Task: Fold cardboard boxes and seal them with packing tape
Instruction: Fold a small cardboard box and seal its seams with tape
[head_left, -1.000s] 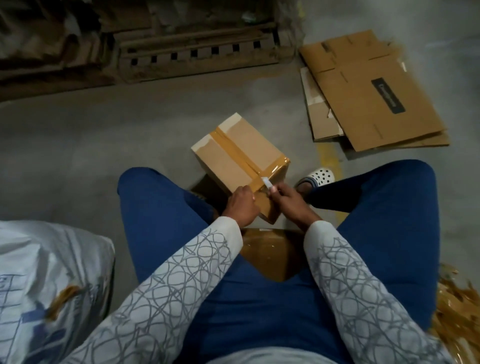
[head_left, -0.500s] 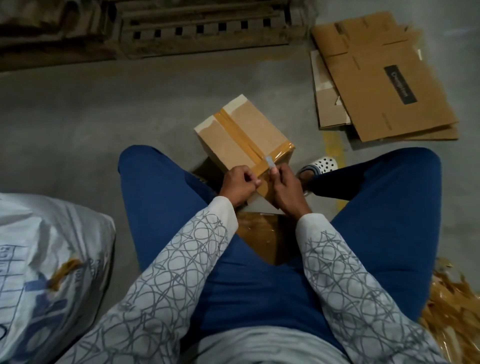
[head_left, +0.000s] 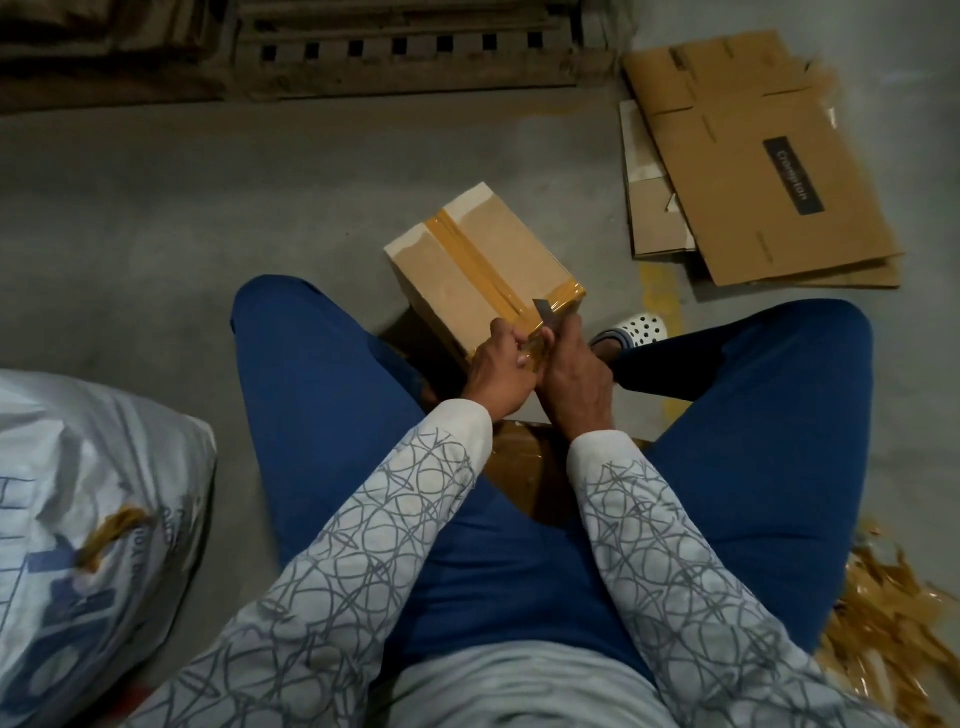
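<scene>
Box on the concrete floor, between the spread knees of a seated person in blue trousers. It is closed, set at an angle, with one corner toward the body. Brown tape runs the length of the top seam and meets a second strip along the near top edge.

Both hands are at the near end of the box, touching each other, directly against its near corner. Left hand: fingers curled, pinching the tape where it comes off the near edge. Right hand: closed around a small pale blade, whose tip sticks up just beyond the fingers and lies against the tape on the near edge. Whether the blade is into the tape cannot be told.

The rest of the box stretches away from the hands, with nothing holding its far end.

Shoe, white with dark dots, just right of the hands. Flattened cardboard sheets stacked on the floor to the far right, well apart from the box; the top one bears a dark label. Wooden pallet along the far edge. White printed sack at the left. Heap of crumpled tape scraps at the lower right.
</scene>
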